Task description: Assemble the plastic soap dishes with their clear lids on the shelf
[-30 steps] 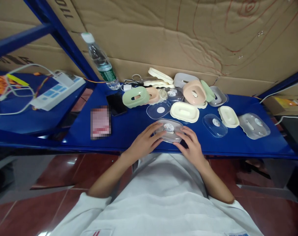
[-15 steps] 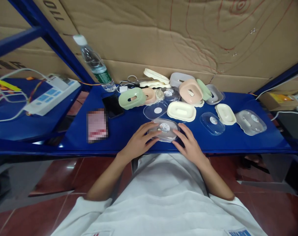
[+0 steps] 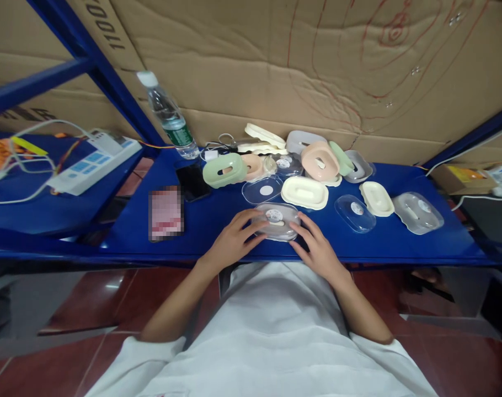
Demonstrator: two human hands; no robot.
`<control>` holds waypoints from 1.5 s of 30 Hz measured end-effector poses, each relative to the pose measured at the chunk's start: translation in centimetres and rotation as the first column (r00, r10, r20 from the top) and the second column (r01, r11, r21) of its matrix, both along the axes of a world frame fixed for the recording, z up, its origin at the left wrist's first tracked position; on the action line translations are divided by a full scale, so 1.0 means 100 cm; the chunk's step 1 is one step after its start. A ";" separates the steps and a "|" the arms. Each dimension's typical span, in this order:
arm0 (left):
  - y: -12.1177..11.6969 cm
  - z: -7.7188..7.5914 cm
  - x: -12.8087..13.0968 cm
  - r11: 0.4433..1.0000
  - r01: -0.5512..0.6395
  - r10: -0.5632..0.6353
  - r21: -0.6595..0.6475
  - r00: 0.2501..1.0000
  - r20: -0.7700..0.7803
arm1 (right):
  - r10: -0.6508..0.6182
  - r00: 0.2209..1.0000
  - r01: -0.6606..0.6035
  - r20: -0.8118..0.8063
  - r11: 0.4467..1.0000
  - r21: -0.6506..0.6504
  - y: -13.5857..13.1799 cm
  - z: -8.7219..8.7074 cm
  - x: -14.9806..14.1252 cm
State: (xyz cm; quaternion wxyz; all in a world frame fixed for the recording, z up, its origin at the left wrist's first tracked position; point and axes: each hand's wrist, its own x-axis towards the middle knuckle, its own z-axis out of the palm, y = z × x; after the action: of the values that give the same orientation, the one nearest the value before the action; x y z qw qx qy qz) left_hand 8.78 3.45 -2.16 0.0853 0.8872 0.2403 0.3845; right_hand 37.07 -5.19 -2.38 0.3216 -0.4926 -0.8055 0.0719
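Only the head view has clearly shifted since the earlier frame: left hand (image 3: 233,237) and right hand (image 3: 320,248), fingers spread, hold the ends of the grey container (image 3: 273,232) near the counter's (image 3: 204,223) front edge. Seating its clear lid (image 3: 274,215) seems in hand; blur hides the fit, so even pressing is called for.

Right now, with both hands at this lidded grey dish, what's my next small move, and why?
Perhaps press the clear lid down lightly: it lies over the grey dish, left hand and right hand are at opposite ends, and whether it's fully seated isn't visible.
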 end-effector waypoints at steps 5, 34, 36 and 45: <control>-0.001 0.000 0.001 1.000 0.002 -0.002 0.010 0.999 -0.032 | -0.031 1.000 0.031 0.000 0.998 0.054 0.000 -0.005 0.000; -0.008 0.009 -0.009 0.995 -0.003 0.003 -0.104 1.000 -0.004 | -0.288 0.957 0.288 -0.038 0.958 -0.006 -0.019 0.066 0.141; -0.008 0.010 -0.007 0.996 -0.015 0.010 -0.093 0.999 -0.045 | -0.483 0.875 0.482 -0.030 0.866 0.135 -0.003 0.084 0.197; -0.003 0.000 -0.001 0.998 -0.008 -0.001 -0.060 0.988 -0.153 | -0.855 0.508 0.861 0.105 0.500 -0.098 0.117 0.094 0.323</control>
State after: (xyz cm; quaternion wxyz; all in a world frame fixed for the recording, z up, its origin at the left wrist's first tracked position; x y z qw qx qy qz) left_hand 8.65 3.10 -2.17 0.0928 0.9107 0.2591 0.3080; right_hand 69.35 6.53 7.01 0.2629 -0.8491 -0.4551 -0.0521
